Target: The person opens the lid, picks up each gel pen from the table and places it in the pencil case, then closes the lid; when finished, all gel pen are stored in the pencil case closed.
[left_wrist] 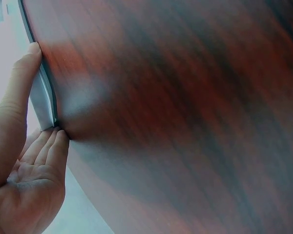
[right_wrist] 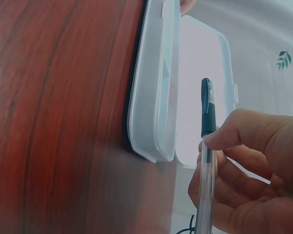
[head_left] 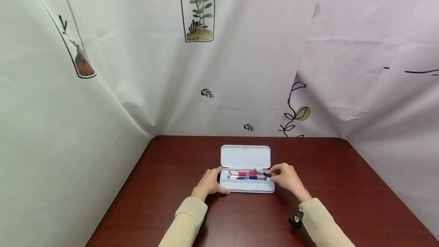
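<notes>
A white pencil case point(head_left: 240, 186) lies open on the table, its lid point(head_left: 245, 156) tipped back on the far side. Inside lie red pens point(head_left: 241, 173) and, nearer the front, blue pens point(head_left: 242, 177). My left hand point(head_left: 208, 182) grips the case's left end, thumb at the front corner and fingers at the back corner. Over the right part of the tray, my right hand point(head_left: 285, 176) pinches a black-capped pen point(right_wrist: 208, 114) with a clear barrel between thumb and fingers. In the right wrist view the cap points up, in front of the lid.
The case stands on a dark red-brown wooden table point(head_left: 171, 170). White fabric point(head_left: 240, 68) with plant prints hangs behind the table and along both sides. A black wrist device point(head_left: 295, 220) sits at the right cuff.
</notes>
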A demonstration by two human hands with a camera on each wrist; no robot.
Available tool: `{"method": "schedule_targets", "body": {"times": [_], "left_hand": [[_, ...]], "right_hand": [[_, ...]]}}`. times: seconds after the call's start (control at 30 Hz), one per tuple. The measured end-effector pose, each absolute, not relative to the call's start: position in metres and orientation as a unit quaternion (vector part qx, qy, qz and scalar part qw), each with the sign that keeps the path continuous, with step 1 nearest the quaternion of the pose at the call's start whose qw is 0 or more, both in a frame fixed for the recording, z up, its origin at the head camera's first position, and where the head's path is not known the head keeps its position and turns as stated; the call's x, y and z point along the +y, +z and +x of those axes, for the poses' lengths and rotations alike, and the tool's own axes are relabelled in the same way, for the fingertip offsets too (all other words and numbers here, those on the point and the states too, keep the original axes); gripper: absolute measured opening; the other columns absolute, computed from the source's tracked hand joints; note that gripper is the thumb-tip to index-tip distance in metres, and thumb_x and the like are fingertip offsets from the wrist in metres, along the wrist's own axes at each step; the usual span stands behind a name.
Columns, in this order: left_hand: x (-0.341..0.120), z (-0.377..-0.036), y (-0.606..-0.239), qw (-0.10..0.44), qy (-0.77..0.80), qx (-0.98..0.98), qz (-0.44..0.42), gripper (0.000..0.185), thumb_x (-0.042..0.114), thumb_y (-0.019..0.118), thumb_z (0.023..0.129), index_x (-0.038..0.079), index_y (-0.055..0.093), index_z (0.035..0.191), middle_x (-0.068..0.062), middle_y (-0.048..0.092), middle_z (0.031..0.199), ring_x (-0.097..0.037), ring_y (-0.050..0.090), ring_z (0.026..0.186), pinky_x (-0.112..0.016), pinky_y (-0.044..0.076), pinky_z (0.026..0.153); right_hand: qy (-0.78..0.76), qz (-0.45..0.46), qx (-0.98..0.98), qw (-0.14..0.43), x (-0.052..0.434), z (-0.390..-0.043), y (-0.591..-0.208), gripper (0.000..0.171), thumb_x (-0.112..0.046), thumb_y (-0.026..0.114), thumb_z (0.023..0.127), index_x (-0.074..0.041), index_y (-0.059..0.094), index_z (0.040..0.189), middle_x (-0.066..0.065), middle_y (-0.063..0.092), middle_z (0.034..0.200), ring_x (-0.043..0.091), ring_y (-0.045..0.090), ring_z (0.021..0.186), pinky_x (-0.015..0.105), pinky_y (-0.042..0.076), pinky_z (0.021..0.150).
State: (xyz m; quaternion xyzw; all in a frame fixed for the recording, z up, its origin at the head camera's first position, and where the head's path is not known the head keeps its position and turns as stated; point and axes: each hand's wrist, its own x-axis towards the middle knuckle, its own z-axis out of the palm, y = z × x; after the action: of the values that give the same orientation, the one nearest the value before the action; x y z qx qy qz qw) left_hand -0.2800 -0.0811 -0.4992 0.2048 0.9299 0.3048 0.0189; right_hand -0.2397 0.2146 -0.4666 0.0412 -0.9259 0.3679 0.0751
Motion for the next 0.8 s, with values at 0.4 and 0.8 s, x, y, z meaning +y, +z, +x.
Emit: {"method": "schedule_targets", "body": {"times": [0.4, 0.8], "left_hand": [[-0.082, -0.281, -0.501, 0.015, 0.303, 0.930, 0.207, 0.092, 0.030, 0.095, 0.059, -0.004, 0.053, 0.133, -0.020, 0.064, 0.118, -0.028, 0.060, 0.101, -0.045, 0.050, 0.093], [-0.083, -0.281, -0.500, 0.017, 0.304, 0.930, 0.206, 0.092, 0.032, 0.095, 0.059, -0.002, 0.054, 0.134, -0.021, 0.064, 0.120, -0.028, 0.061, 0.104, -0.044, 0.050, 0.094]], "right_hand": [[0.371, 0.063, -0.923, 0.076, 0.191, -0.248, -0.467, 0.010, 0.006, 0.071, 0.070, -0.003, 0.072, 0.075, 0.000, 0.062, 0.065, 0.011, 0.051, 0.062, 0.023, 0.043, 0.058], [0.375, 0.081, -0.921, 0.064, 0.173, -0.255, -0.472, 0.008, 0.005, 0.073, 0.072, -0.002, 0.072, 0.075, -0.001, 0.061, 0.065, 0.011, 0.050, 0.063, 0.023, 0.043, 0.059]]}}
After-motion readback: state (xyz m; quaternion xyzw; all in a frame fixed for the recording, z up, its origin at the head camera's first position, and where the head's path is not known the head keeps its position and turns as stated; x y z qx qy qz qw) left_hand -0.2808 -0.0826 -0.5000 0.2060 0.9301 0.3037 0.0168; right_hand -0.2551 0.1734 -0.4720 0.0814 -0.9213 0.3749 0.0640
